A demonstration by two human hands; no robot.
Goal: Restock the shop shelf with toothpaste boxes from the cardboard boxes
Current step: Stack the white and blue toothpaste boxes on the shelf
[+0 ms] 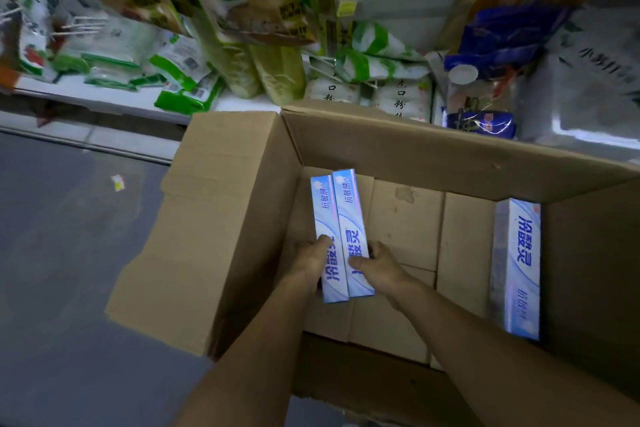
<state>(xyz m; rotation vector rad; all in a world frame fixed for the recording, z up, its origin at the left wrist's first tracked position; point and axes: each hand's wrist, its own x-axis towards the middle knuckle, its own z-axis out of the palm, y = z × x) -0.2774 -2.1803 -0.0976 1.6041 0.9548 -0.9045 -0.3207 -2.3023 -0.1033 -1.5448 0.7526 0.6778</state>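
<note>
In the cardboard box [415, 156], left fingers [325, 242] and right fingers [361, 263] grasp oblong toothpaste boxes [349, 211].

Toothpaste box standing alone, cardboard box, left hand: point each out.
lone toothpaste box [522, 270], head view, printed front face
cardboard box [398, 149], head view, far inner wall
left hand [311, 258], head view, back of hand

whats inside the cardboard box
A pair of toothpaste boxes gripped by the left hand and right hand, a third toothpaste box at the right side. Beneath them is covered.
</note>
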